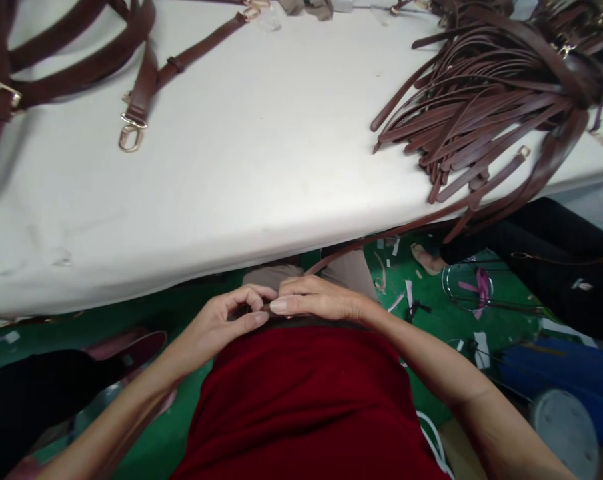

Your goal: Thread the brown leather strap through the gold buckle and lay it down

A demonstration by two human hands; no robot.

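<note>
- My left hand (226, 327) is curled narrow, thumb and fingertips pinching near the end of a narrow brown leather strap (361, 245); the fingers hide most of that end.
- My right hand (321, 298) is narrow too, fingers together, closing on the same strap just beside the left. The two hands nearly touch, low in front of my dark red top (301, 400).
- The strap seems to rise from my hands, over the edge of the bench (181, 200), to a big bundle of like straps (481, 113) at the right — its slack looks to let one length reach me while the bundle lies undisturbed.
- Holding it at my waist probably gives both hands room below the bench edge.
- To the left, wider brown straps (86, 70) lie spread, one with a brass swivel snap hook (130, 137), apparently kept apart from the bundle.
- Below right: a co-worker's black-clad legs (526, 247); paper scraps (395, 303) on the green floor (146, 440).
</note>
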